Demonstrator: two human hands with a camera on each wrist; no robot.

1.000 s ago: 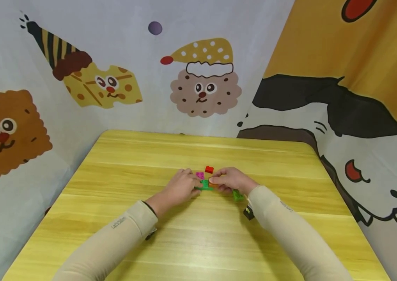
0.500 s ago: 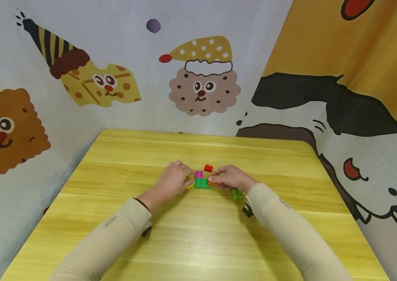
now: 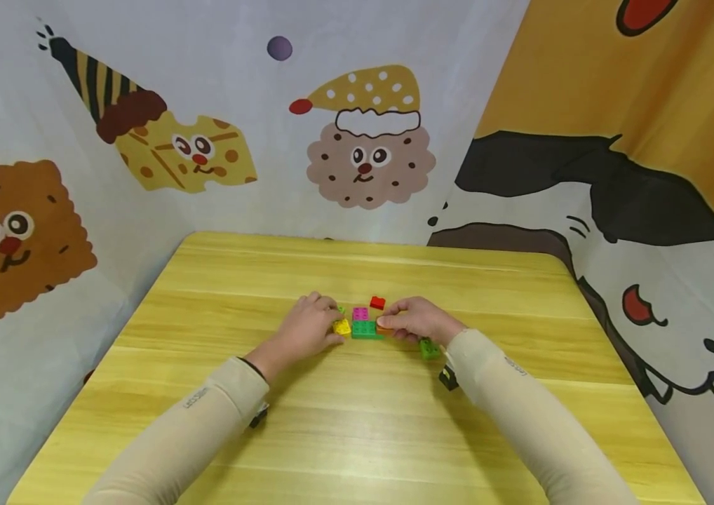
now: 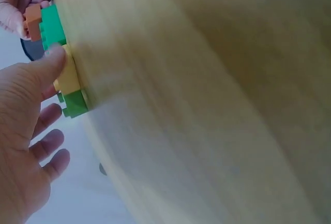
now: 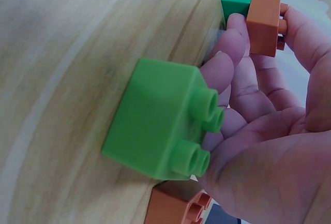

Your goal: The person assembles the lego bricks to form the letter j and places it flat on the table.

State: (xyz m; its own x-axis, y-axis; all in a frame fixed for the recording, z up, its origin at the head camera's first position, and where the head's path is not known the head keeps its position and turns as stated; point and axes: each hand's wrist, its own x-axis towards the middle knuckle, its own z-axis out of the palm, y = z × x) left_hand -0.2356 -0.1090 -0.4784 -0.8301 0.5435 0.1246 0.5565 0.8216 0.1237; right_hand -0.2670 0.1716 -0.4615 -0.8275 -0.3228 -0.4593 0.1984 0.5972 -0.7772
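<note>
Lying nearer than the dark green brick (image 3: 365,330) and to its right, a lime brick (image 3: 429,349) fronted the scene. At the dark green brick's right end, a person's right hand (image 3: 419,321) pinched an orange brick (image 5: 264,22); to its left, the left hand (image 3: 306,325) pinched a yellow brick (image 3: 341,327). Behind it sat a pink brick (image 3: 360,313), then a red brick (image 3: 378,302).

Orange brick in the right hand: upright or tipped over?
Upright: in the right wrist view, the orange brick pinched by the right hand has its studs pointing away from the table.

Lower orange brick (image 5: 168,207) cut off; dark object (image 4: 33,51) part-hidden, identity uncertain.
</note>
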